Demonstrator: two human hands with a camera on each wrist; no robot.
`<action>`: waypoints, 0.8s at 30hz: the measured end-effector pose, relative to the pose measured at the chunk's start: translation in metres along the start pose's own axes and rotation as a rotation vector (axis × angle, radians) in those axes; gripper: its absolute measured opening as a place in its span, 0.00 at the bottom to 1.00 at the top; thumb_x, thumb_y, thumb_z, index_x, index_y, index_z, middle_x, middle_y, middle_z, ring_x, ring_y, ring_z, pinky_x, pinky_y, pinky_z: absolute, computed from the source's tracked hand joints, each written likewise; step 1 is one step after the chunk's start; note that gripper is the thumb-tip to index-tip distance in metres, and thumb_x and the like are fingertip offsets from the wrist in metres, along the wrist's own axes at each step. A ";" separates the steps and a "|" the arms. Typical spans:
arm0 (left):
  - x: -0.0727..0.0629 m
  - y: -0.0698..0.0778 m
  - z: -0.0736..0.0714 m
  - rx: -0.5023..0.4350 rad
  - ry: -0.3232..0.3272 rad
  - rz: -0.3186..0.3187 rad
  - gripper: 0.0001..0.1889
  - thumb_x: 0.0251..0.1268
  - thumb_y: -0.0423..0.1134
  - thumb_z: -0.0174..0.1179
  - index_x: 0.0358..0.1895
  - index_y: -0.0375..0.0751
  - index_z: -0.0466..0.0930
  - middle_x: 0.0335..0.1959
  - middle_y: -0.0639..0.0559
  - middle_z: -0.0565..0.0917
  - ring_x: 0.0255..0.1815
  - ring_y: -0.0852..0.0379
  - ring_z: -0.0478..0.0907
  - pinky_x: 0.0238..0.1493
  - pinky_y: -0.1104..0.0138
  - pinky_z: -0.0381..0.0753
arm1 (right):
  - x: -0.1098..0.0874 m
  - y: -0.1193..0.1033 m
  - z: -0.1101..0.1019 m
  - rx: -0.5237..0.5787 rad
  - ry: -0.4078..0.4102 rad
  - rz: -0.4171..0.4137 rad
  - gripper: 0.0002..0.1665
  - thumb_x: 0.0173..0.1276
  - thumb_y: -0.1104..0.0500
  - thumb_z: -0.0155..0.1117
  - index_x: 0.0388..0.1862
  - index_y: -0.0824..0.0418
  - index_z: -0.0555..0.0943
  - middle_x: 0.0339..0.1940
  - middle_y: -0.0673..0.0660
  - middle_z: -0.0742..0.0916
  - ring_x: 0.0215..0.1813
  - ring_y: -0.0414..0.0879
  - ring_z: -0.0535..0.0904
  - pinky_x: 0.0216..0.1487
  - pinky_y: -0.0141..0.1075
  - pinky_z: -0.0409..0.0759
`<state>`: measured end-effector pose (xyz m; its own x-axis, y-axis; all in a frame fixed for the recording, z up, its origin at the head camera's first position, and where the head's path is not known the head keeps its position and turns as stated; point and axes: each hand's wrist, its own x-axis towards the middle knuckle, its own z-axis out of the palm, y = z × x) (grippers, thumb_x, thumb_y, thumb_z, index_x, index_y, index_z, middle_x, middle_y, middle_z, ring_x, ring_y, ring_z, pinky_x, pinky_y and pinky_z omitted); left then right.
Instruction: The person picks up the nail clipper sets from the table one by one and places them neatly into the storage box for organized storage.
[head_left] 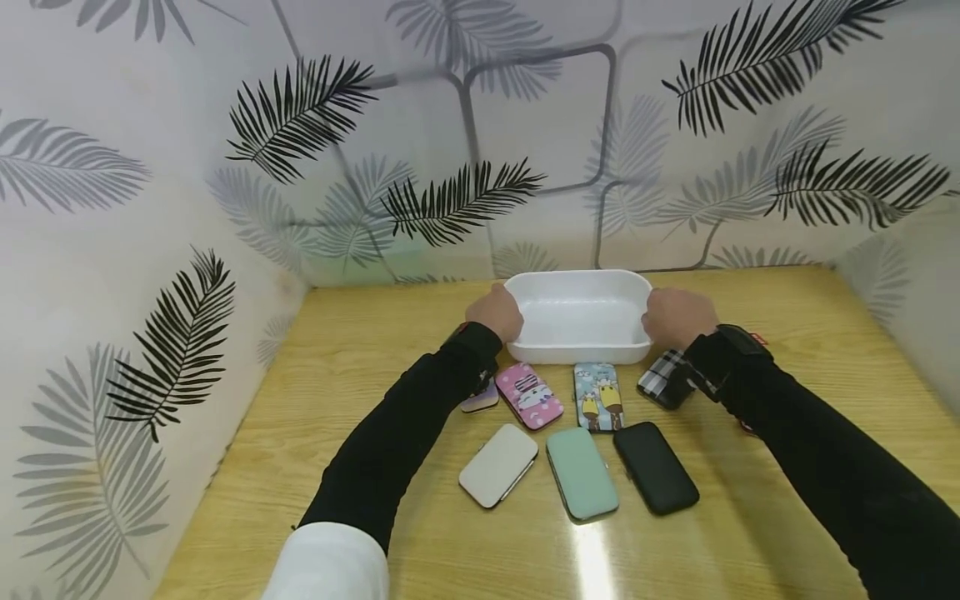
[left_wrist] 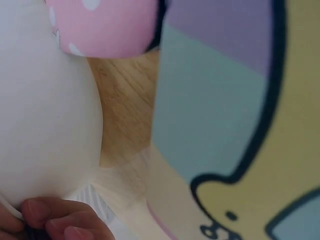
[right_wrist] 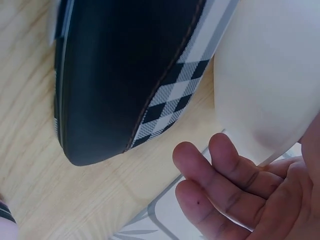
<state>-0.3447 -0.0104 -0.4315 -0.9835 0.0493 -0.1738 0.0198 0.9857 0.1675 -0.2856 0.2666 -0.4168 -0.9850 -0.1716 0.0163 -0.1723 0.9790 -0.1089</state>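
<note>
A white plastic tub [head_left: 579, 353] is at the back of the table, held at its two ends. My left hand [head_left: 497, 315] grips the left end, and its curled fingers show at the rim in the left wrist view. At the right end my right hand [head_left: 679, 318] holds the rim, its fingers bent beside the wall in the right wrist view. Just in front of the tub lie a pink cartoon case [head_left: 529, 397] and a blue giraffe case [head_left: 598, 398]. A black case with a checked strip [right_wrist: 125, 85] sits under my right wrist.
Nearer the front lie a cream case [head_left: 498, 465], a mint case [head_left: 582, 473] and a plain black case [head_left: 656, 467]. My left wrist partly hides a multicoloured cartoon case [head_left: 482, 398]. Leaf-patterned sheeting [head_left: 420, 125] rises behind the wooden table [head_left: 360, 350].
</note>
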 end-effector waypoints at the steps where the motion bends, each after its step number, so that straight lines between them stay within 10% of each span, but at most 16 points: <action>1: 0.000 -0.001 0.001 0.004 -0.008 -0.005 0.31 0.78 0.48 0.48 0.75 0.34 0.56 0.40 0.44 0.85 0.34 0.52 0.82 0.35 0.61 0.79 | 0.000 0.000 0.002 -0.001 -0.009 -0.002 0.14 0.68 0.60 0.56 0.26 0.66 0.80 0.20 0.58 0.80 0.23 0.51 0.74 0.21 0.45 0.72; 9: 0.000 0.002 0.000 0.001 -0.003 -0.017 0.27 0.77 0.47 0.49 0.71 0.34 0.60 0.41 0.44 0.85 0.35 0.51 0.83 0.38 0.60 0.80 | 0.001 0.010 -0.002 0.020 -0.062 -0.045 0.18 0.74 0.54 0.54 0.36 0.68 0.81 0.25 0.59 0.82 0.26 0.53 0.75 0.24 0.46 0.72; 12: 0.000 0.007 0.000 0.022 -0.015 -0.021 0.27 0.77 0.48 0.49 0.70 0.35 0.61 0.42 0.45 0.85 0.36 0.52 0.83 0.39 0.61 0.80 | -0.008 0.023 -0.009 0.089 -0.114 -0.056 0.29 0.81 0.45 0.43 0.56 0.67 0.80 0.43 0.64 0.87 0.42 0.59 0.83 0.39 0.54 0.79; 16: 0.001 0.008 0.002 0.026 -0.023 -0.020 0.28 0.76 0.48 0.49 0.71 0.35 0.60 0.42 0.45 0.85 0.36 0.53 0.83 0.37 0.62 0.79 | -0.031 0.040 -0.013 0.144 -0.131 -0.047 0.35 0.82 0.41 0.30 0.57 0.62 0.79 0.50 0.66 0.85 0.50 0.63 0.81 0.45 0.58 0.77; 24: 0.002 0.003 0.005 0.029 -0.007 -0.032 0.29 0.76 0.48 0.51 0.71 0.36 0.60 0.42 0.45 0.85 0.36 0.53 0.82 0.40 0.61 0.81 | -0.079 0.024 0.006 0.042 -0.228 -0.070 0.58 0.67 0.20 0.46 0.74 0.67 0.67 0.66 0.74 0.78 0.63 0.72 0.76 0.51 0.64 0.76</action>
<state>-0.3458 -0.0065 -0.4359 -0.9825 0.0187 -0.1855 -0.0064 0.9910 0.1337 -0.2118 0.3034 -0.4263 -0.9439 -0.2636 -0.1987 -0.2348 0.9593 -0.1571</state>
